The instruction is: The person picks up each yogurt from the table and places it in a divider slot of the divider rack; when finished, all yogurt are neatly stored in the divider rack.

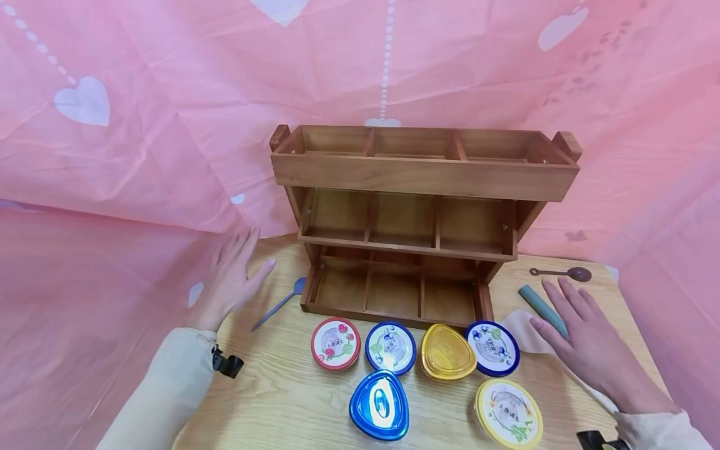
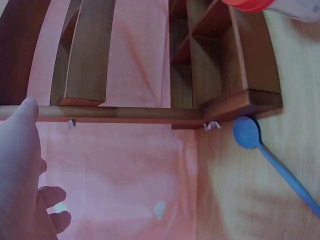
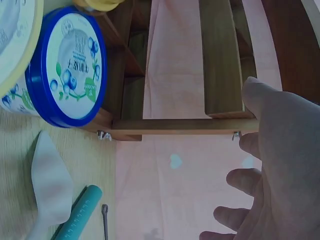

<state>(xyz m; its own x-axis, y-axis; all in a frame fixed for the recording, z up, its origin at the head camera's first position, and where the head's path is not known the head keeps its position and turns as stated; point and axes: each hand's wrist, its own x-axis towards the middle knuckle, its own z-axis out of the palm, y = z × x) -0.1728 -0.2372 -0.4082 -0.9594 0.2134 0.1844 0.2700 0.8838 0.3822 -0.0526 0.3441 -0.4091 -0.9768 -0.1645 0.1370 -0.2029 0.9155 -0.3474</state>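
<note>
A three-tier wooden shelf organizer (image 1: 422, 178) with divided compartments stands at the back of the table. My left hand (image 1: 233, 281) hovers to its left, fingers spread, holding nothing. In the left wrist view, the thumb (image 2: 29, 112) overlaps the organizer's side post. To the organizer's right, my right hand (image 1: 596, 350) is held out with fingers apart, nothing in it. Under its fingertips in the head view lies a teal stick (image 1: 542, 310). Beside the organizer's lower left corner is a blue spoon (image 1: 281, 303).
In front of the organizer are a red-lidded tub (image 1: 335, 344), two blue-lidded tubs (image 1: 390, 347), a yellow-lidded tub (image 1: 509, 414), an amber triangular container (image 1: 447, 352) and a blue one (image 1: 379, 406). A white spatula-like tool (image 3: 50, 180) and a dark spoon (image 1: 562, 273) lie at right.
</note>
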